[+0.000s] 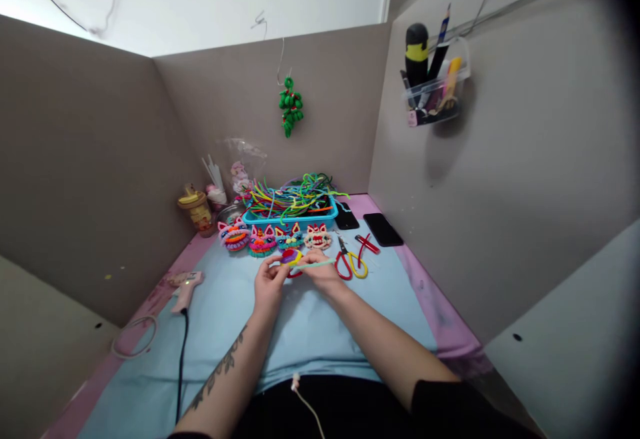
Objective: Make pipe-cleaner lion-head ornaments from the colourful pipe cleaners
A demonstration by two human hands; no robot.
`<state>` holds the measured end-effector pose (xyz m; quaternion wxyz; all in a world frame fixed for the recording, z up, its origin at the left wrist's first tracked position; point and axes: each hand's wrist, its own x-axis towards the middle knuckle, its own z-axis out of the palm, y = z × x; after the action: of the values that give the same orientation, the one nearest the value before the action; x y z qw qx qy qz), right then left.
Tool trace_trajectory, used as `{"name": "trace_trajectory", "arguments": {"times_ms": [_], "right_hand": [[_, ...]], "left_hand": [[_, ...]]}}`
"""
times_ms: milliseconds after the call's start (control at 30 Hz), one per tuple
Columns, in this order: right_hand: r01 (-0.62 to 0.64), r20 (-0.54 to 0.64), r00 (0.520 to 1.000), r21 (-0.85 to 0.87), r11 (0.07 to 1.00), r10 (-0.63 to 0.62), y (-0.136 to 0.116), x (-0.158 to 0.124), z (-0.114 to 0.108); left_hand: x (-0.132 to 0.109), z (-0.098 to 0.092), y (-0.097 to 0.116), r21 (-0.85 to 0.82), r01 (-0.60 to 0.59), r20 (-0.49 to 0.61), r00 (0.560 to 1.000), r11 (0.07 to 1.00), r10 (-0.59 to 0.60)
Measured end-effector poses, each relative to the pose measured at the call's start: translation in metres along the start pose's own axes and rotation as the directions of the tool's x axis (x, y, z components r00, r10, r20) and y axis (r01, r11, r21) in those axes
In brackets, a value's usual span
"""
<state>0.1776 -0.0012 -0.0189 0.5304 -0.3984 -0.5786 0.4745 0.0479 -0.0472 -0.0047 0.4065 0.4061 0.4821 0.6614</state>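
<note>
My left hand (pixel 270 279) pinches a small round pipe-cleaner piece (pixel 291 256) in purple, red and yellow. In my right hand (pixel 323 272), fingers close together, is a pale green pipe cleaner (pixel 320 264), its free end pointing right. Both hands meet at the piece, and the fingers hide part of it. Something red curves just beneath it, partly covered. Right beside my right hand lie scissors (pixel 351 264) with one red and one yellow handle. Just beyond my hands stands a row of finished-looking pipe-cleaner animal heads (pixel 263 240) in several colours.
A blue tray (pixel 290 222) heaped with pipe cleaners stands behind the heads. Two black phones (pixel 383 229) lie at the right. A pink hot glue gun (pixel 187 291) with a black cord rests at the left, near a yellow-lidded cup (pixel 197 210). Grey partitions (pixel 330 99) enclose the table.
</note>
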Motion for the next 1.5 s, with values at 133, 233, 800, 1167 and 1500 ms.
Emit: {"name": "trace_trajectory", "arguments": {"times_ms": [133, 233, 800, 1167, 1500], "right_hand": [[-0.125, 0.009, 0.992, 0.094, 0.988, 0.124, 0.004, 0.0, 0.002], [-0.141, 0.014, 0.99, 0.06, 0.988, 0.14, 0.007, 0.0, 0.0], [0.013, -0.055, 0.998, -0.203, 0.979, -0.024, -0.002, 0.001, -0.007], [0.236, 0.029, 0.969, -0.406, 0.883, -0.246, -0.012, -0.013, -0.002], [0.126, -0.073, 0.978, -0.53, 0.839, -0.193, -0.014, -0.017, 0.003]], "left_hand": [[0.0, 0.001, 0.002, -0.04, 0.029, -0.036, 0.999, 0.999, -0.031], [0.0, 0.0, 0.003, -0.003, 0.028, -0.009, 1.0, 1.0, -0.028], [0.003, -0.002, 0.003, -0.094, 0.138, 0.006, 0.99, 0.986, -0.138], [0.001, -0.001, 0.002, -0.089, 0.101, -0.001, 0.995, 0.991, -0.101], [-0.006, 0.003, 0.004, 0.013, -0.061, 0.021, 0.998, 0.998, 0.06]]}}
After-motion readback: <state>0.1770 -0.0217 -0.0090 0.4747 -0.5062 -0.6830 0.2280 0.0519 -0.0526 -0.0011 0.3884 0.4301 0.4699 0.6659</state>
